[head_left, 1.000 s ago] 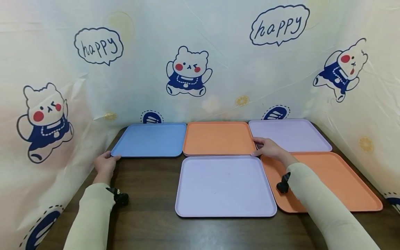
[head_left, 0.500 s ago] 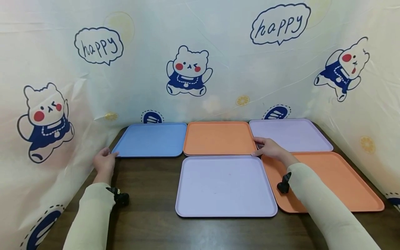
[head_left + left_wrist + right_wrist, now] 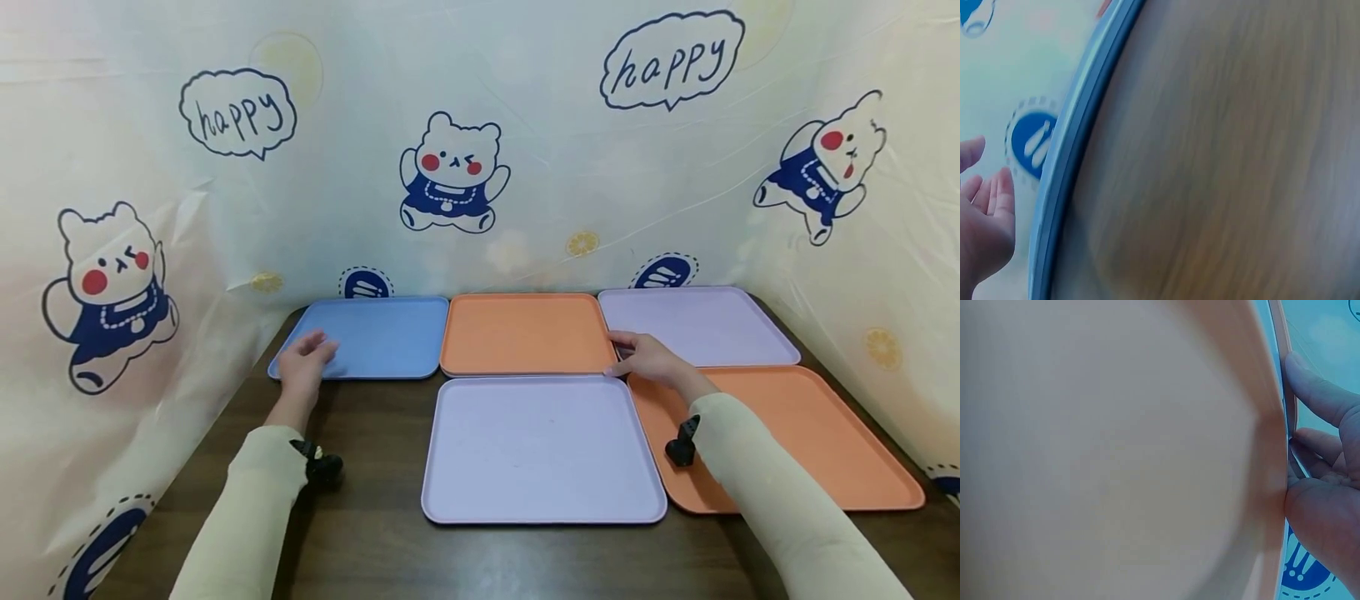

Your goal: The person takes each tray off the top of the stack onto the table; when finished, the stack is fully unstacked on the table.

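In the head view, my left hand (image 3: 302,367) hovers over the front left part of the blue tray (image 3: 390,337), its fingers loosely bent with nothing between them. The left wrist view has this hand (image 3: 988,231) apart from the blue tray's rim (image 3: 1063,162). At the back middle, my right hand (image 3: 651,360) holds the front right corner of an orange tray (image 3: 525,333), thumb at the front edge and fingers at the right side. In the right wrist view, the thumb and fingers of that hand (image 3: 1329,481) are around the thin tray edge (image 3: 1284,344).
A lavender tray (image 3: 697,325) lies at the back right, and another lavender tray (image 3: 543,450) in front of the middle orange one. Under my right forearm lies a larger-looking orange tray (image 3: 802,442). A printed cloth (image 3: 555,167) rises behind the brown wooden table (image 3: 360,533).
My left hand has left the blue tray's front left corner and moved right, rising above the tray. My right hand stays at the orange tray's corner.
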`<act>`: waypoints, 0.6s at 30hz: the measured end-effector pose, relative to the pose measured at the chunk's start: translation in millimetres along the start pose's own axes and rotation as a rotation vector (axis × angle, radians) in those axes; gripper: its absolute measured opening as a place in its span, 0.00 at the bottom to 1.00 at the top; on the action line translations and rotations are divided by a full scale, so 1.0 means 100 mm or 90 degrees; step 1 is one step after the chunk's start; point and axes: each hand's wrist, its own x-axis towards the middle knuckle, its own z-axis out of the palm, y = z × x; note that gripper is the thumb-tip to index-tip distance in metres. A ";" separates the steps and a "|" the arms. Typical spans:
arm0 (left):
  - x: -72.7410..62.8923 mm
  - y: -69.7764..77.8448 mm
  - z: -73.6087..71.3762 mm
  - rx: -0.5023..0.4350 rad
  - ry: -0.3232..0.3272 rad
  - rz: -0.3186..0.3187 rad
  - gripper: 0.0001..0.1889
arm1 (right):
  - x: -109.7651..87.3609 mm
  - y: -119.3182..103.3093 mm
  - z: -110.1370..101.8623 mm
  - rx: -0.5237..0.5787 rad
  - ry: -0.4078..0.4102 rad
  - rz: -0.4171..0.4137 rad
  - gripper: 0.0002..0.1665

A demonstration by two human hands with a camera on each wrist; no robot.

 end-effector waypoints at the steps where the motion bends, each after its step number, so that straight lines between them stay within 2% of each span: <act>1: -0.02 0.00 0.07 0.008 -0.022 0.000 0.27 | 0.00 0.00 0.00 0.000 0.001 0.003 0.51; 7: -0.16 0.01 0.54 0.062 -0.145 -0.012 0.27 | 0.00 -0.01 0.00 -0.003 0.000 0.005 0.51; 10: -0.24 0.01 0.77 0.071 -0.195 -0.002 0.27 | 0.00 -0.02 -0.01 -0.003 0.001 0.006 0.51; 14: -0.32 0.01 1.02 0.083 -0.237 0.005 0.27 | 0.00 -0.01 -0.01 -0.005 0.003 0.004 0.51; 18: -0.37 -0.02 1.19 0.096 -0.255 0.003 0.26 | 0.00 0.00 0.00 -0.005 0.003 0.003 0.52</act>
